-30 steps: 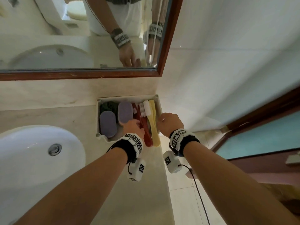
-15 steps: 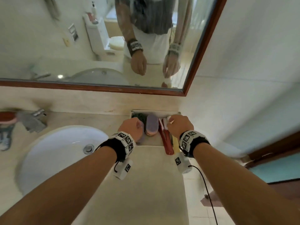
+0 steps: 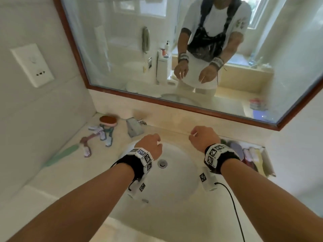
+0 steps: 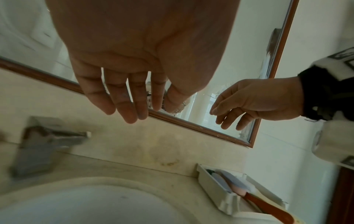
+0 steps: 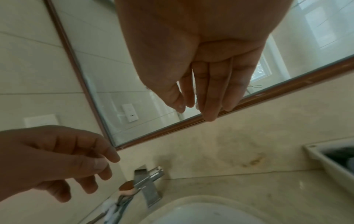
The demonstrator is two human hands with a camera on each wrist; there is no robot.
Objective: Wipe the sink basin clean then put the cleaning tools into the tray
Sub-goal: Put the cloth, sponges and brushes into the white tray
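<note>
Both hands empty above the sink basin; tools divided between tray and countertop.

The left hand (image 3: 151,145) and right hand (image 3: 203,137) hang over the sink basin (image 3: 176,180), fingers (image 4: 122,103) loosely extended and slightly apart, holding nothing and touching nothing. Directly below the fingertips lies the white bowl with its drain (image 3: 162,162). Just beyond the left fingertips stands the faucet (image 3: 134,127) at the basin's back rim. To the outer side of the right hand, the tray (image 3: 268,163) sits on the countertop (image 3: 52,173) beside the basin, holding sponges and a red-handled brush (image 4: 268,206). Well apart to the outer side of the left hand, several brushes (image 3: 97,137) and a brown-topped sponge (image 3: 108,120) lie on the countertop near the corner. Farthest beyond both hands, the wood-framed mirror (image 3: 122,49) hangs above the backsplash.
</note>
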